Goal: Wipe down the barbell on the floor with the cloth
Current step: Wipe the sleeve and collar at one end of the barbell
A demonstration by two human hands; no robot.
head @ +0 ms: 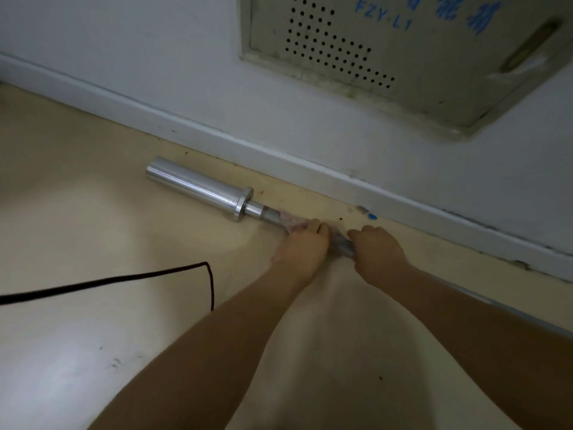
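The left hand [305,243] presses the cloth [290,223] around the barbell [198,186] on the floor [77,212]; the right hand [376,249] has its grip closed on the bar beside it.

floor [93,218] left: open | cable [124,277] near | baseboard [279,156] behind barbell [198,187]

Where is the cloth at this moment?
In the head view, the cloth is wrapped around the barbell shaft under the left hand, just right of the collar and near the baseboard.
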